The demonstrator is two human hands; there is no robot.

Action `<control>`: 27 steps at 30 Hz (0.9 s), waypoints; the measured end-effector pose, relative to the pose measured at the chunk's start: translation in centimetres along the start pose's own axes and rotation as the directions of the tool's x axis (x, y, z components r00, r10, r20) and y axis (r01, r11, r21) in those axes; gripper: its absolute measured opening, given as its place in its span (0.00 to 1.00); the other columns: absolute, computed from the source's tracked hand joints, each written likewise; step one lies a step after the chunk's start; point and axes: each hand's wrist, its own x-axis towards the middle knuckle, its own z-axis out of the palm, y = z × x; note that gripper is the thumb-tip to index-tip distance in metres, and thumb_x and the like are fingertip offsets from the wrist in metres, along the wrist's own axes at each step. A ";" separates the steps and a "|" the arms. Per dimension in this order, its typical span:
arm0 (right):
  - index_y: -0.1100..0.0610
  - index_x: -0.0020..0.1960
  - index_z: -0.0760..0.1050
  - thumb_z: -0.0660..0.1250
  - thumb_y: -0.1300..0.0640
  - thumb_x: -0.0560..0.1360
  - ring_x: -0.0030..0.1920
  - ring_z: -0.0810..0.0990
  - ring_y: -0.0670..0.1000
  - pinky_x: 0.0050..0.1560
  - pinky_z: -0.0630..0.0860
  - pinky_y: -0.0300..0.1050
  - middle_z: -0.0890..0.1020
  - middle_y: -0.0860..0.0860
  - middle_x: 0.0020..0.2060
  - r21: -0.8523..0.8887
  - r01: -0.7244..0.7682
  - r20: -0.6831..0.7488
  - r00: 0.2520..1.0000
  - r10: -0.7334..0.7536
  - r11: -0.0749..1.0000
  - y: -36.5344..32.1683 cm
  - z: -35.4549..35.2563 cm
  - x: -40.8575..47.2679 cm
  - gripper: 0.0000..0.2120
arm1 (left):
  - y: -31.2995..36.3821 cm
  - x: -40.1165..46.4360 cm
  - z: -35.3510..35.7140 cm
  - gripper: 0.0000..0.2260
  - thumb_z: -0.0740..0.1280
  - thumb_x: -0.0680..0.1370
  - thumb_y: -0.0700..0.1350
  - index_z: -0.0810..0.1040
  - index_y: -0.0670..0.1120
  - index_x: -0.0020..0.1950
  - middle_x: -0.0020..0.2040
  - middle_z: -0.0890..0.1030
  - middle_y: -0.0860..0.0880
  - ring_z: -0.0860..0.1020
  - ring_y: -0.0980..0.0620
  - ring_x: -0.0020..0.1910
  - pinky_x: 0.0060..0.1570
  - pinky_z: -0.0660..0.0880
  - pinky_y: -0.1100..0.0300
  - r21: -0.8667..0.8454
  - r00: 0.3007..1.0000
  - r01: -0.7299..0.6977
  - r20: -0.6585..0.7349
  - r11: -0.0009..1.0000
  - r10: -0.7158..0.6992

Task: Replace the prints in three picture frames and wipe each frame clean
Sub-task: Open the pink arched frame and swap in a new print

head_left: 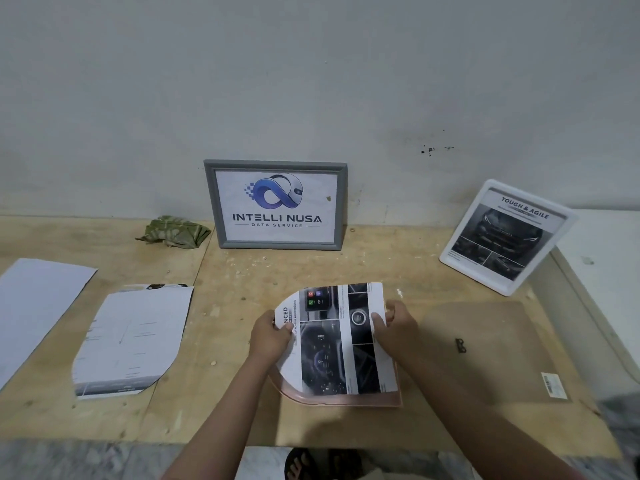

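Presently, findings by item:

Left hand (272, 336): grips the left, curved edge of the printed sheet (341, 339); thumb lies on the printed face, the other fingers curl behind the paper.

Right hand (393, 325): pinches the sheet's upper right portion; thumb on the printed face, fingers curled round the far edge.

Printed sheet: held between both hands, raised at its far end, its near end over the pink frame (346, 400).

Pink frame: lies flat on the wooden board (242, 271), mostly hidden under the sheet; only its near rim and curved left corner show.

Grey frame (275, 205): upright against the wall, print with a logo inside.

White frame (505, 237): leaning, tilted, at the right rear, dark car print inside.

Backing board (491, 351): flat, just right of the right hand, with a small black clip and a barcode sticker on it.

Loose prints (128, 341): face down on the left, well apart from the hands.

Green cloth (173, 231): crumpled, beside the grey frame's left edge.
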 end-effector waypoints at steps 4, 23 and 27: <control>0.63 0.51 0.75 0.63 0.62 0.77 0.42 0.74 0.52 0.41 0.66 0.40 0.77 0.53 0.41 0.072 0.003 -0.007 1.000 -0.002 0.997 -0.9 0.8 0.4 0.06 | -0.5 0.1 -0.6 0.05 0.69 0.75 0.41 0.75 0.41 0.45 0.46 0.80 0.43 0.80 0.43 0.44 0.45 0.78 0.49 -0.189 0.987 0.121 -0.083 0.975 -0.139; 0.59 0.57 0.74 0.60 0.62 0.76 0.41 0.77 0.52 0.36 0.69 0.40 0.80 0.56 0.49 0.036 0.313 0.477 0.829 -0.292 0.949 -22.7 22.3 -5.1 0.11 | -14.1 -6.1 -24.4 0.19 0.69 0.70 0.29 0.66 0.43 0.26 0.24 0.69 0.46 0.66 0.50 0.22 0.23 0.64 0.63 -0.650 0.799 0.227 -0.301 0.725 -0.520; 0.59 0.63 0.71 0.61 0.64 0.72 0.51 0.77 0.56 0.43 0.70 0.40 0.78 0.57 0.55 -0.025 0.397 0.585 0.750 -0.309 0.917 -28.0 28.2 -8.5 0.19 | -18.1 -6.3 -30.9 0.16 0.71 0.69 0.30 0.69 0.42 0.26 0.29 0.75 0.42 0.74 0.48 0.26 0.32 0.74 0.54 -0.635 0.760 0.200 -0.380 0.746 -0.527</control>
